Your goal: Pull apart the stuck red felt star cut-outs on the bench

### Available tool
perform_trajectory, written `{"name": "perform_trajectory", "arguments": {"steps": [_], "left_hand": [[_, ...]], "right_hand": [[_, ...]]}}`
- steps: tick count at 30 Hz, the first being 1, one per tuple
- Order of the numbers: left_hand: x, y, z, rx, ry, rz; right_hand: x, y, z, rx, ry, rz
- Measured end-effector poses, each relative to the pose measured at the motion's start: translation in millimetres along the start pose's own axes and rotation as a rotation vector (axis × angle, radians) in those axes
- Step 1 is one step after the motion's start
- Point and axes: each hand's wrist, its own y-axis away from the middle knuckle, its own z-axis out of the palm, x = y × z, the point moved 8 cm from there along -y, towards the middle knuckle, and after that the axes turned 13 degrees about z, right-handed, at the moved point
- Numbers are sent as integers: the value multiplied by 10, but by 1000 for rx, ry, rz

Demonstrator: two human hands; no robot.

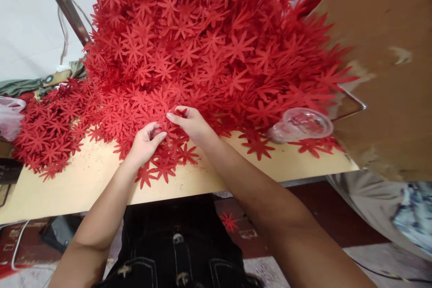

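Observation:
A tall heap of red flower-shaped pieces (202,45) covers much of the pale table (97,180). At the heap's front edge, my right hand (189,122) pinches a red flower piece (181,111) between thumb and fingers. Just left of it and a little lower, my left hand (147,141) has its thumb and fingers curled but apart, beside the loose red pieces; I see nothing held in it. Several red pieces (165,167) lie on the table below both hands.
A clear plastic container (300,125) lies at the right of the heap, beside a large cardboard sheet (381,76). A smaller red pile (47,126) and a plastic bag (10,117) are at the left. One red piece (229,222) is on the floor.

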Motion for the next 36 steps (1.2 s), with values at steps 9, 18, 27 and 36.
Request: {"name": "perform_trajectory", "arguments": {"steps": [9,18,27,36], "left_hand": [[-65,4,-204,93,-164,-71],[388,-27,-229,101,-644,357],[171,-109,-219,240,-178,165],[155,-108,-714,416,-291,230]], "right_hand": [[-88,26,-136,99,99,-69],[-148,84,-33,65,274,-72],[13,92,191,-105,190,20],[224,84,91,-159,-19,317]]}}
